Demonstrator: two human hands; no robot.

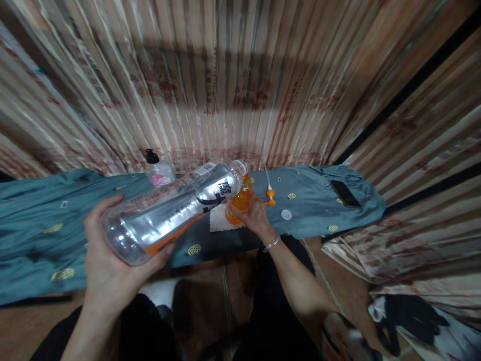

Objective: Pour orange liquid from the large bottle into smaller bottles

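A large clear bottle with dark lettering and an orange band lies tilted, its base in my left hand, whose fingers wrap round it. Its mouth is at the top of a small orange bottle. My right hand is closed round that orange bottle, which stands over a white cloth. Just right of it lies an orange pump top with a thin clear tube. Whether liquid is flowing between the bottles cannot be made out.
On the teal cloth-covered surface are a clear pump bottle with a black top, a white disc and a black phone. Striped curtains hang behind. A dark bag lies at lower right.
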